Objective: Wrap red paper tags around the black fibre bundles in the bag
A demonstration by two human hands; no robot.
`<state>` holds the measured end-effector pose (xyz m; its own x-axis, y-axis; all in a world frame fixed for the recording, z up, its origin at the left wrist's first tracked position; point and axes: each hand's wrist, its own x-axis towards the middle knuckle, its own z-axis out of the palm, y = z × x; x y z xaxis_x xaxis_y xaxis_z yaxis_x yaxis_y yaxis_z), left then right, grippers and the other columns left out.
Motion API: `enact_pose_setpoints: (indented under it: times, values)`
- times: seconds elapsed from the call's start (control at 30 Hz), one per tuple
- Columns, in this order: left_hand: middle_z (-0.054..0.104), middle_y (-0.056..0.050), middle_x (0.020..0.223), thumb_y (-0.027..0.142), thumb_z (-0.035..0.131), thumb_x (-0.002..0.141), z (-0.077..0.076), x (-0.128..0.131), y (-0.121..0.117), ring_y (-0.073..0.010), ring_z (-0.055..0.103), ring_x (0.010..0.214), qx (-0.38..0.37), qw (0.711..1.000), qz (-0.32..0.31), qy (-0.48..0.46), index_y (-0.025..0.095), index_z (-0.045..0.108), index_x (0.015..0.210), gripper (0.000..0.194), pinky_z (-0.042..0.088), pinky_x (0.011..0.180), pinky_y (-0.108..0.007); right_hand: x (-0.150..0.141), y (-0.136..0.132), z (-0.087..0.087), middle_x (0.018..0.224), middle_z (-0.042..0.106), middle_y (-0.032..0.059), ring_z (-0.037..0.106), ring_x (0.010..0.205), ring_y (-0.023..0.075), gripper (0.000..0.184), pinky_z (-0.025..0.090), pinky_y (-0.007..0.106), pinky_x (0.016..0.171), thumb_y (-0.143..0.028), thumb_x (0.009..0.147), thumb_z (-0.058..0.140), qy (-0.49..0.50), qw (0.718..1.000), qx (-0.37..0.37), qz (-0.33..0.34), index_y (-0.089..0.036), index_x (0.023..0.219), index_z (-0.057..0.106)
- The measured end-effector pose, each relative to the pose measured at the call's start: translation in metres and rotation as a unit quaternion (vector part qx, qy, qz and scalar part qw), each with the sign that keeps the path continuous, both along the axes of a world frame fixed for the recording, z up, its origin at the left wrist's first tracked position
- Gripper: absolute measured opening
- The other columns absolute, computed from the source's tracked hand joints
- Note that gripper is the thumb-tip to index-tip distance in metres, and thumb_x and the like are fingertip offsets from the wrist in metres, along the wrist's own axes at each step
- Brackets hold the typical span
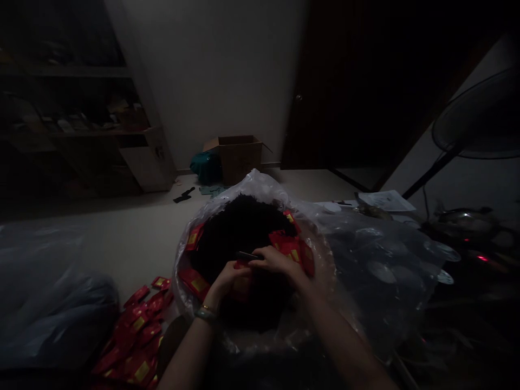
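A round container lined with a clear plastic bag (pixel 325 260) stands before me, heaped with loose black, leaf-like material (pixel 239 227). Over the heap, my left hand (pixel 228 280) has its fingers closed on a small red packet (pixel 242 265). My right hand (pixel 273 259) is right beside it, pinching a thin dark tool (pixel 247 255) with a pale edge; its kind is hard to make out in the dim light. More red packets (pixel 286 244) lie on the heap's right side, with others along its left rim. Both hands nearly touch at the packet.
A pile of red packets (pixel 138 330) lies at lower left, beside a plastic-covered dark bundle (pixel 60 314). Clear plastic sheeting (pixel 377 260) spreads on the right. Behind are an open cardboard box (pixel 241 160), a teal bag (pixel 206 167), shelves (pixel 81 132) and a standing fan (pixel 479 119).
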<state>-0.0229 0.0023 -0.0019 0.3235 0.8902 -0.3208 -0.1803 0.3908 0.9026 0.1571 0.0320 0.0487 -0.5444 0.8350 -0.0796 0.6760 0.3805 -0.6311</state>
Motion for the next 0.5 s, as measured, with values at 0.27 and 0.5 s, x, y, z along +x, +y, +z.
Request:
enact_pose_setpoints:
  times: [0.27,0.5]
  values:
    - [0.066,-0.003,0.06,0.032,0.081,0.05,-0.0039,0.0007,-0.0004,-0.0151,0.061,0.051,-0.003,1.0,0.003,0.023,0.011,0.067,0.072,0.033,0.047,0.054,-0.025,-0.0041,0.001,-0.0041,0.088,0.072,0.0042,0.064,0.077,0.0191,0.028,0.041,0.023,0.062,-0.039,0.08,0.058,-0.019,0.999,0.019,-0.029,-0.022,0.096,0.072]
    - [0.067,-0.003,0.061,0.028,0.08,0.051,-0.0071,0.0001,0.0018,-0.0155,0.061,0.052,0.003,1.0,-0.003,0.02,0.011,0.068,0.073,0.03,0.048,0.055,-0.026,-0.0054,-0.0037,-0.0012,0.092,0.072,0.0051,0.064,0.08,0.0193,0.031,0.042,0.024,0.066,-0.04,0.079,0.059,-0.005,0.999,0.011,-0.041,-0.02,0.099,0.07]
